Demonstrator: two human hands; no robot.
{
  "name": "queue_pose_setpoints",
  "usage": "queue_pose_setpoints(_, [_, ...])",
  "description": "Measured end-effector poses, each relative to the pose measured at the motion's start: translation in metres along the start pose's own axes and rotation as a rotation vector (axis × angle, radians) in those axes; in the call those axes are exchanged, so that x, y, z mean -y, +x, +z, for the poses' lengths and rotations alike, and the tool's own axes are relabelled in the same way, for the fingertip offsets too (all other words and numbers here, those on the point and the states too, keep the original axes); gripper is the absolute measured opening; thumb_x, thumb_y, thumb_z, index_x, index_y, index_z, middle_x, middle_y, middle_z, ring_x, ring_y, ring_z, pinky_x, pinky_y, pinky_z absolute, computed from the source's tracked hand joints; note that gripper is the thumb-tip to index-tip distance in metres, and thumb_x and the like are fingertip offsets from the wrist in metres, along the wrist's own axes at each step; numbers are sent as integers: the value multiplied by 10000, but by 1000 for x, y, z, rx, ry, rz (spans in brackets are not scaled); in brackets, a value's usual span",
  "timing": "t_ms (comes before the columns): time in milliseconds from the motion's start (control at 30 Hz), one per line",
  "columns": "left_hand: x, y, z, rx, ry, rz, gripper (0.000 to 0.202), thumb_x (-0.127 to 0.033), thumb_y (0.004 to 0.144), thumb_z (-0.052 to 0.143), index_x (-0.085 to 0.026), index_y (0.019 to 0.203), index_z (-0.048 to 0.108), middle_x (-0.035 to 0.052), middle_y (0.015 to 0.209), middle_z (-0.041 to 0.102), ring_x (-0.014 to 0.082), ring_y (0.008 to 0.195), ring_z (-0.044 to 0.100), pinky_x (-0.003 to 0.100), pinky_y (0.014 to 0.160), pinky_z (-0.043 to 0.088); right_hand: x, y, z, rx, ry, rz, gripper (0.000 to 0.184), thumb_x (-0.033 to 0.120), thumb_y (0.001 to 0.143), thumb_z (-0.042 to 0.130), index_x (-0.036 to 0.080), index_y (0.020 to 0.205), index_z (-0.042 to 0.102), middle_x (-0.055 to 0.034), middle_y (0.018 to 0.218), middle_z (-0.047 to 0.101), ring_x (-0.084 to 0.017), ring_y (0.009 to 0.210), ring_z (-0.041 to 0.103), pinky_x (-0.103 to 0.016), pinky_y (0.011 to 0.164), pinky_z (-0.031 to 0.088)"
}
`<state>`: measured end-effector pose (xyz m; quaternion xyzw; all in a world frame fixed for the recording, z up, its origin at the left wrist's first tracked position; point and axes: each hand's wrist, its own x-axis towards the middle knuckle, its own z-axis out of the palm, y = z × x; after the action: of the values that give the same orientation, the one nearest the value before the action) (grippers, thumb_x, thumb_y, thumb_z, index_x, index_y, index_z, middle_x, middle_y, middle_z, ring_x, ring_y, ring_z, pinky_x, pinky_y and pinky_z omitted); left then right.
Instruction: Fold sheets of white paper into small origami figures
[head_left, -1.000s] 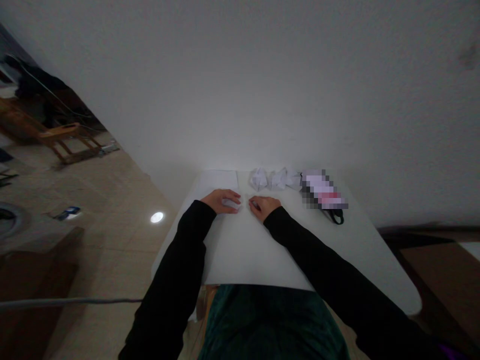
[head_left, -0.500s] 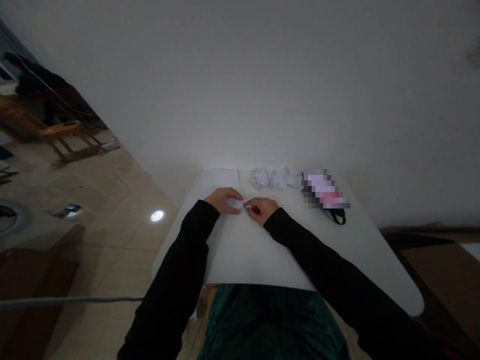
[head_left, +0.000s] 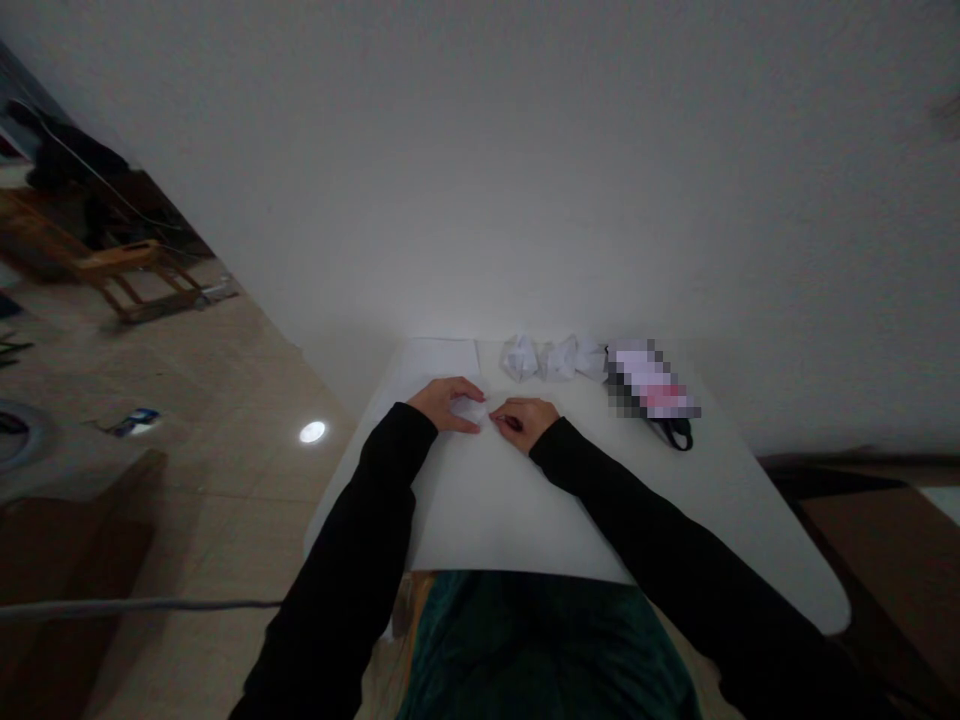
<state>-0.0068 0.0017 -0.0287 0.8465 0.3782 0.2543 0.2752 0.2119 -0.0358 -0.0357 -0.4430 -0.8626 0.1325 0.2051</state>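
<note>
Holding a small folded paper [head_left: 470, 409] between my hands on the worktop [head_left: 742, 510]: my left hand [head_left: 444, 405] curves over it, gripping, and my right hand [head_left: 525, 422] sits half closed, fingertips at its right edge.

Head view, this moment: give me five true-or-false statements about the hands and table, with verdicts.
1. The left hand covers a small white paper piece. True.
2. The right hand grips scissors. False: only a small dark item shows at it, too small to identify.
3. Crumpled paper lies on the table beyond the hands. True.
4. The blurred packet lies left of the hands. False: the blurred packet lies to their right, with a black strap.
5. Both arms wear black sleeves. True.
</note>
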Motion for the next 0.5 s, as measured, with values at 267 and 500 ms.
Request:
queue_pose_setpoints(267, [-9,-13,11,-149,173,50,407,-363,626,737,-182,977,639,70,1020,664,192,957,628,343,886,487,0,0,0,32,-62,-36,280,291,847,447,240,999,676,-5,827,658,-131,723,586,-237,636,396])
queue_pose_setpoints(500, [-14,-17,19,-239,248,29,317,-293,712,618,-156,997,597,71,980,660,194,916,632,337,846,508,3,3,2,46,-171,-284,291,200,842,400,165,1001,640,-90,1023,612,-200,980,499,-288,726,412])
